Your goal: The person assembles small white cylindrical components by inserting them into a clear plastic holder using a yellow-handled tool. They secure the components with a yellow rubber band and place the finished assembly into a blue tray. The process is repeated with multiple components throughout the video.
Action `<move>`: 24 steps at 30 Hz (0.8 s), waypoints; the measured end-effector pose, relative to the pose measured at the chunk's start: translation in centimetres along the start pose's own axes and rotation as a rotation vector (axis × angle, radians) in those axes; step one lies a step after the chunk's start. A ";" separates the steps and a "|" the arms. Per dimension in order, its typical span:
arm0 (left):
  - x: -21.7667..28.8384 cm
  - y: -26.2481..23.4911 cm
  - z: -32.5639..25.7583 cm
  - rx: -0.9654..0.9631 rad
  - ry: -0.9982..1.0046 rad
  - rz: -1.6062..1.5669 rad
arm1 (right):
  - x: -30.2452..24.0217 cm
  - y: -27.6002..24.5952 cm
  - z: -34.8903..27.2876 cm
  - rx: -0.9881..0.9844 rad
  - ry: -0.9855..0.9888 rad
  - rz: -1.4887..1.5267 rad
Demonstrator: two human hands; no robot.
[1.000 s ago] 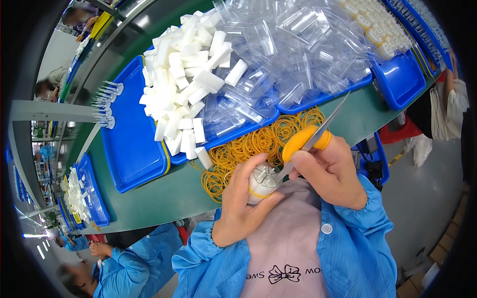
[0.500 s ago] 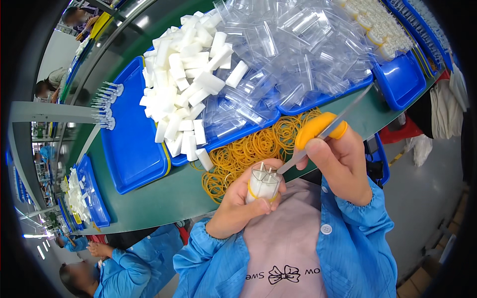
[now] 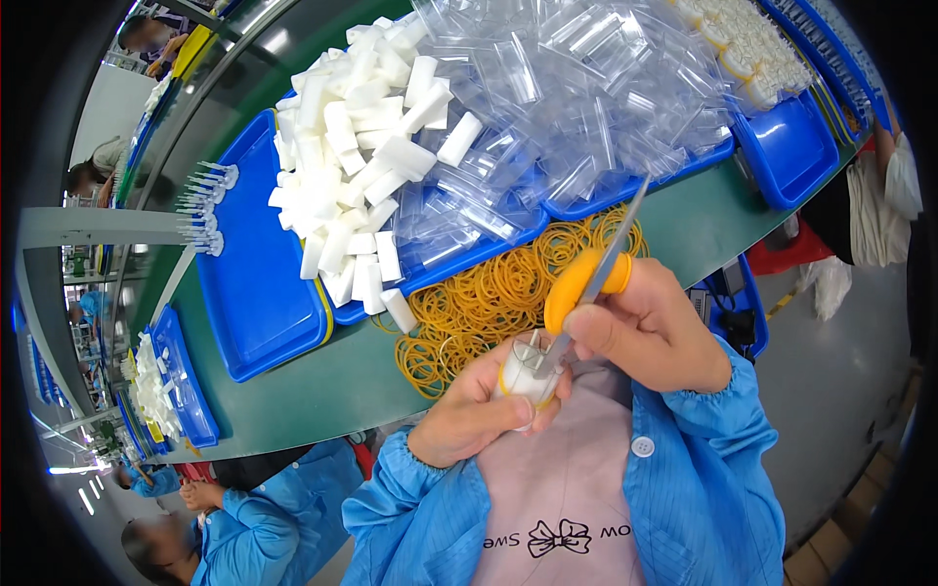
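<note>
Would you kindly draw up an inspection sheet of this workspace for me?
Surface: green table, with blue trays on it.
Things in hand: white bundle with a yellow band around it; grey blade-like tool, its lower end at the bundle's top.
Clutter: loose pile of orange rubber bands; white blocks and clear plastic pieces heaped in trays.
Grips: left grip closed around the bundle; right grip pinching the tool.
Cables: none certain; dark items in a blue bin at right are unclear.
Surroundings: co-worker in blue, lower left.
</note>
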State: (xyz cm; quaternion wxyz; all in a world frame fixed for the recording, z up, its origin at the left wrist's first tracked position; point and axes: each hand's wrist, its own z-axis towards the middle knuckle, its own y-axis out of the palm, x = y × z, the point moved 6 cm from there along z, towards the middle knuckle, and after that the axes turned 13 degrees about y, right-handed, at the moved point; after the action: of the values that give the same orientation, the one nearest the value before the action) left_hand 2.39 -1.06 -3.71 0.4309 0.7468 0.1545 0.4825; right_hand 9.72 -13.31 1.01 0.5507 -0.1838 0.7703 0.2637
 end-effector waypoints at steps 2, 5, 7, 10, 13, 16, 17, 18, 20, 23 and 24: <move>-0.4 -0.3 -0.2 -0.031 -0.038 -0.002 | -0.1 0.1 -0.2 0.036 -0.070 -0.156; -0.4 -0.3 -0.1 -0.037 -0.044 0.029 | -0.6 0.2 -0.6 0.106 -0.244 -0.284; -0.6 -0.5 -0.1 -0.046 -0.059 0.007 | -0.5 0.2 -0.9 0.120 -0.212 -0.281; -0.7 -0.6 -0.1 -0.047 -0.057 -0.004 | -0.4 0.2 -1.1 0.143 -0.215 -0.318; -0.7 -0.9 0.0 -0.034 -0.046 -0.010 | -0.3 0.5 -1.1 0.156 -0.240 -0.339; -0.4 -0.4 0.0 -0.059 -0.083 -0.067 | 0.3 0.3 -1.1 0.155 -0.184 -0.141; -0.3 -0.2 0.1 -0.075 -0.104 -0.094 | 0.7 0.2 -1.1 0.153 -0.152 -0.042; -0.4 -0.2 0.2 -0.081 -0.093 -0.109 | 0.8 -0.2 -1.1 0.190 -0.177 0.042; -0.8 -0.4 0.5 -0.094 -0.074 -0.140 | 1.2 -1.1 -1.3 0.265 -0.226 0.210; -1.0 -1.3 0.5 -0.035 -0.052 -0.150 | 0.6 -1.4 -1.4 0.240 -0.154 0.115; -1.1 -1.4 0.4 -0.040 -0.055 -0.128 | 0.6 -1.4 -1.5 0.248 -0.136 0.105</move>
State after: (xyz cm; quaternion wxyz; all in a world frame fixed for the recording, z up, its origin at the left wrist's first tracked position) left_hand 2.46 -1.16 -5.54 0.4798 0.7395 0.1801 0.4364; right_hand 9.25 -15.32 0.51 0.6054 -0.0558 0.7666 0.2067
